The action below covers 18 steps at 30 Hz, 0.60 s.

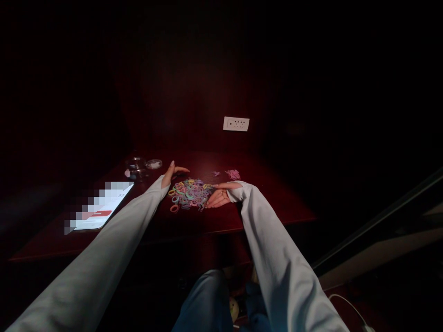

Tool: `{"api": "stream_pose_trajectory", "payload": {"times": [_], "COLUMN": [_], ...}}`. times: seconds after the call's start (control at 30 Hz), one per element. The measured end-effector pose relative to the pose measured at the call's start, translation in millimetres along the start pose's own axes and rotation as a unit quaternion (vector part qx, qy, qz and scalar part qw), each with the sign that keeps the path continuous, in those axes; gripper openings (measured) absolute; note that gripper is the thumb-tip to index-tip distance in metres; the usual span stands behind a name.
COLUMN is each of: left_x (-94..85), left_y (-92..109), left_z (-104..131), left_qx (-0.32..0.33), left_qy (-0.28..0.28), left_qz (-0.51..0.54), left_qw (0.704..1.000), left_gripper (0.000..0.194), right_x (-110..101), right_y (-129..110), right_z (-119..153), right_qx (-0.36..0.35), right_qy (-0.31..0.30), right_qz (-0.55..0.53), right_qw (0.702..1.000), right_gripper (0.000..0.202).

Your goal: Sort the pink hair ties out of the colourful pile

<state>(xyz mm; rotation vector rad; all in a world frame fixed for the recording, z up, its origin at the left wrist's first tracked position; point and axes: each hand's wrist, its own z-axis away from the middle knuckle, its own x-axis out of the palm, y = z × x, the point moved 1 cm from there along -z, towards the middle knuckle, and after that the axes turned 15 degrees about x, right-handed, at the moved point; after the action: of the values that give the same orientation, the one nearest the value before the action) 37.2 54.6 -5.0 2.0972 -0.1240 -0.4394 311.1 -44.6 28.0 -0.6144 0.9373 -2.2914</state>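
Observation:
A loose pile of small multicoloured bands (190, 194) lies on the dark red table (211, 223). At the pile's upper left edge is my left hand (173, 173), its fingers apart and nothing visible in it. My right hand (220, 194) rests against the pile's right side, fingers stretched out and palm turned toward the bands. Behind my right hand sit a small heap of pink bands (233, 174) and, left of it, a tiny purple cluster (216, 174).
A clear round jar (136, 168) stands at the back left, beside a round lid (154, 164). A lit tablet or phone (109, 207) lies left of my left forearm. A white socket (236, 123) is on the back wall. A white cable (349, 304) hangs low at the right.

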Motion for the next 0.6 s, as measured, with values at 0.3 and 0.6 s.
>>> {"api": "stream_pose_trajectory", "payload": {"times": [0.3,0.6], "left_x": [19.6,4.3], "left_y": [26,24], "left_z": [17,7], "left_qx": [0.018,0.052], "left_qy": [-0.055,0.076], "left_qz": [0.065,-0.019], "left_qw": [0.996,0.996], "left_gripper": [0.101,0.091], "right_x": [7,20], "right_y": [-8,-37], "right_z": [-17,-35], "right_qx": [-0.095,-0.269], "right_qy": [0.076,0.298], "right_qz": [-0.088,0.075], "right_qw": [0.989,0.913], "right_gripper": [0.050,0.038]}}
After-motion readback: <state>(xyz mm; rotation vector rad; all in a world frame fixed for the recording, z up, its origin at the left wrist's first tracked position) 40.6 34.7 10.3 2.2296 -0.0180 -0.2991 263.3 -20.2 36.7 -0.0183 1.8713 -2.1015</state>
